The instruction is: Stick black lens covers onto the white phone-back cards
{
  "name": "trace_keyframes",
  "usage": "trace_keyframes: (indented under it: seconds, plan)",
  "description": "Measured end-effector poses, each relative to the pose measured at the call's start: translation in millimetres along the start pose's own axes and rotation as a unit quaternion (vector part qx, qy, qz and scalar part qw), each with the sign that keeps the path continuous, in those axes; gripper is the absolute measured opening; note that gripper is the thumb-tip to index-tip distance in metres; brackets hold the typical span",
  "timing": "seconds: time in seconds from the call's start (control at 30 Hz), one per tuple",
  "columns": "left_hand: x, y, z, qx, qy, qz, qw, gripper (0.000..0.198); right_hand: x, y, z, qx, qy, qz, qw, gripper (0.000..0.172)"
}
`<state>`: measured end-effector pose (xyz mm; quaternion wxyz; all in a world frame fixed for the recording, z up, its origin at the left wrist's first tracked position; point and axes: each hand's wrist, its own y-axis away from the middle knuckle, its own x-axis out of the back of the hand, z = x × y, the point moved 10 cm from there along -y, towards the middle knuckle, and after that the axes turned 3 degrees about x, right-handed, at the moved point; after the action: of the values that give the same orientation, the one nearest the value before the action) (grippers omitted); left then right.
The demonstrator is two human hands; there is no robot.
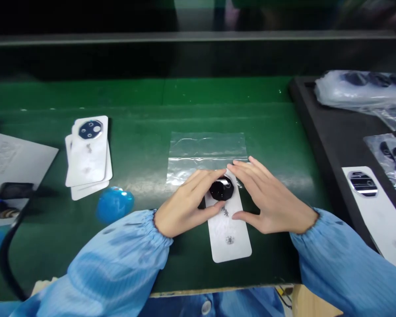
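Observation:
A white card [231, 229] with rounded corners lies upright near the front of the green table, and a glossy black octagonal piece [221, 188] sits at its top end. My left hand [193, 200] rests at the left of this piece, thumb and fingers apart around its edge. From the right, my right hand [267, 198] reaches over the card's edge, fingers stretched and thumb apart, holding nothing. Behind the hands a clear plastic bag [204, 147] lies flat on the table.
Stacked white cards [89, 158] and a blue round object [114, 204] are at left, near a white sheet [16, 158] and black cable [11, 246]. At right, a black tray [333, 136] bears bagged pieces [359, 88] and another white card [383, 220].

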<state>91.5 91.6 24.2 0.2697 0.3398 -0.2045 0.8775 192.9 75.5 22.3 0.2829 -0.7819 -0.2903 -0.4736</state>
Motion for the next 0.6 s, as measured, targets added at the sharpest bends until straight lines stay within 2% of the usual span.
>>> trace_keyframes:
  seconds: [0.3,0.6]
  plan:
    - [-4.9,-4.1,-0.5,-0.003,-0.001,-0.030,1.000,0.056,-1.4,-1.2,0.6,-0.003,0.002,-0.010,1.000,0.094]
    - [-4.6,-2.6,-1.3,0.002,-0.002,-0.030,1.000,0.054,-1.5,-1.7,1.0,0.001,0.007,-0.008,1.000,0.094]
